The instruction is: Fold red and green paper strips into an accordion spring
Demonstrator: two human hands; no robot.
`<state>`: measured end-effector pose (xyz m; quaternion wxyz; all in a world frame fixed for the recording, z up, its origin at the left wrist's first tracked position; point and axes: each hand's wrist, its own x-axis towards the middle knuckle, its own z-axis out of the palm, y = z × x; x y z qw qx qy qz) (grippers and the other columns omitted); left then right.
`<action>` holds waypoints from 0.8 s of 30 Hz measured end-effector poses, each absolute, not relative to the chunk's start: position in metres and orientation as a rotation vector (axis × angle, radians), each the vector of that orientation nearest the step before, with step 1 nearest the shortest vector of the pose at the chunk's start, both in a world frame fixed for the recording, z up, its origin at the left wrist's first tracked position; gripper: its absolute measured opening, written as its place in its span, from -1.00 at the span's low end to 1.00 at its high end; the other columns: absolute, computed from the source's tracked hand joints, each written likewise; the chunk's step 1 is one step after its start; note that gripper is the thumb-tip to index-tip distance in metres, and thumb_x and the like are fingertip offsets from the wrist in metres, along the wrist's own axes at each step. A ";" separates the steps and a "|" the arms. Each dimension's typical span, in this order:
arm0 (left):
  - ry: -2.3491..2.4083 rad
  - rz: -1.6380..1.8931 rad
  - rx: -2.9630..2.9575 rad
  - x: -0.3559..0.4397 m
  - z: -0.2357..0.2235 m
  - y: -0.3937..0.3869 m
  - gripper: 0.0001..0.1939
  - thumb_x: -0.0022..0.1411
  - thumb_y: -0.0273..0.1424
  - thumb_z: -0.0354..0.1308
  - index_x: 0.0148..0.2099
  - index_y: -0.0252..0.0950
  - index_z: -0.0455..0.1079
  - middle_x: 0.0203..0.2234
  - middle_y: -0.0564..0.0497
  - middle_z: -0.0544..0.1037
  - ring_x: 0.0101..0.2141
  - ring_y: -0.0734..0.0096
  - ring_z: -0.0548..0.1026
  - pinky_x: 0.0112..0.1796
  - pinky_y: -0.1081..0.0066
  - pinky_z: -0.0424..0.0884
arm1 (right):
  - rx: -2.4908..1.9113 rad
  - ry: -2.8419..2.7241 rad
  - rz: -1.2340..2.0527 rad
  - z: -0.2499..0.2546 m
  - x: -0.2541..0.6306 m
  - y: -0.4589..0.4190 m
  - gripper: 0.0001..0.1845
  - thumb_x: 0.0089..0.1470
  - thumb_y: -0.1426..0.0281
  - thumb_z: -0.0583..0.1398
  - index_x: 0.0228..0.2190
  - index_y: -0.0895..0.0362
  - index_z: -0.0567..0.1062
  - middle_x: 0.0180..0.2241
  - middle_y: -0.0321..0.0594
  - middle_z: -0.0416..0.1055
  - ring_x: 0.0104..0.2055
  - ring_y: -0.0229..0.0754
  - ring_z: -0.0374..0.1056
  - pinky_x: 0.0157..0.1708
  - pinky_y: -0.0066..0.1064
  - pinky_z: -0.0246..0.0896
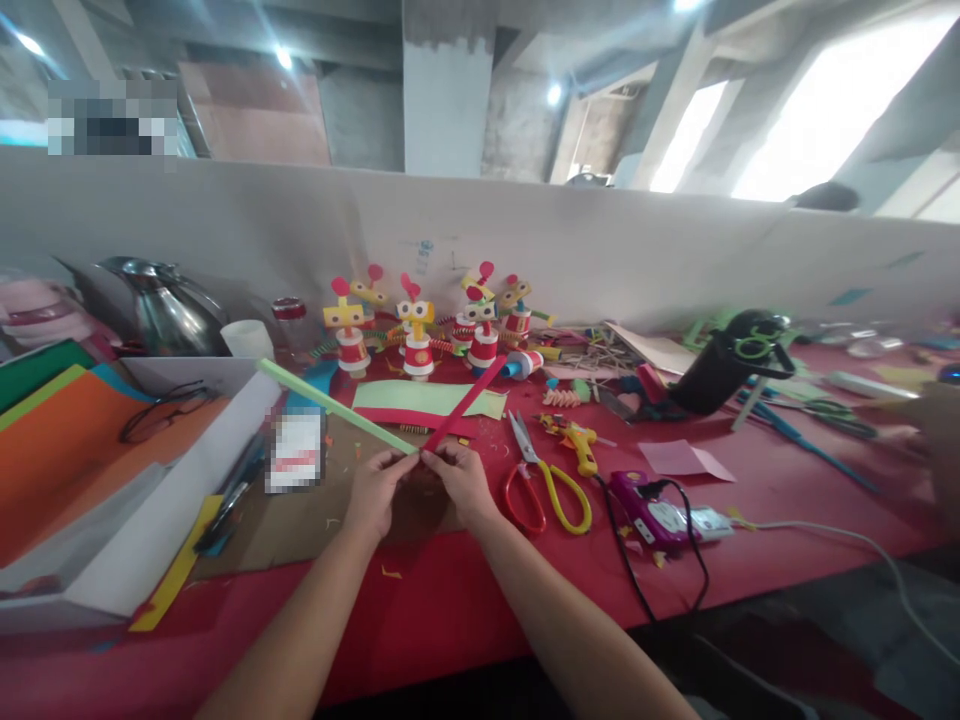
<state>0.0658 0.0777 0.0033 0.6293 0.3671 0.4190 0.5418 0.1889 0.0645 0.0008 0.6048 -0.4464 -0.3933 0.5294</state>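
My left hand [382, 487] pinches the near end of a light green paper strip [337, 408], which slants away to the upper left. In my right hand [459, 483] is the end of a red paper strip [466, 402] that slants to the upper right. The two ends meet between my fingertips, forming a V; whether they are joined there I cannot tell. Both hands are just above a brown board [300, 525] on the red table. Beyond the strips lies a pale green paper sheet [382, 398]. Scissors [529, 460] with red and yellow handles rest right of my right hand.
Several paper robot figures [418, 345] stand at the back. On the right are a yellow glue gun [582, 447], a purple power strip [646, 512] with cables, pink paper [686, 460] and a black flask [724, 365]. A white box [161, 520] of coloured paper sits left, before a metal jug [169, 310].
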 end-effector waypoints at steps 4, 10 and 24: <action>0.936 1.229 0.853 0.064 0.004 0.078 -0.75 -0.23 -0.37 0.43 -0.50 -0.33 0.45 -0.63 0.09 0.49 -0.53 0.50 0.43 -0.41 0.48 0.32 | -1.046 -0.721 1.388 0.005 0.189 0.068 -0.70 -0.36 0.25 0.42 -0.67 0.15 0.45 -0.68 -0.34 0.39 -0.60 -0.29 0.28 -0.52 -0.44 0.17; 0.923 1.319 0.731 0.067 0.006 0.080 -0.73 -0.30 -0.39 0.46 -0.53 -0.34 0.43 -0.63 0.10 0.50 -0.51 0.49 0.46 -0.35 0.46 0.39 | -0.954 -0.748 1.420 0.006 0.184 0.071 -0.72 -0.35 0.27 0.41 -0.56 0.18 0.55 -0.60 -0.30 0.45 -0.53 -0.31 0.30 -0.45 -0.46 0.19; 0.921 1.103 0.765 0.056 0.016 0.084 -0.75 -0.20 -0.53 0.41 -0.37 -0.37 0.53 -0.49 -0.02 0.59 -0.44 0.45 0.53 -0.30 0.46 0.44 | -0.922 -0.706 1.417 0.000 0.196 0.067 -0.70 -0.30 0.24 0.40 -0.52 0.18 0.53 -0.56 -0.28 0.48 -0.52 -0.30 0.36 -0.50 -0.49 0.19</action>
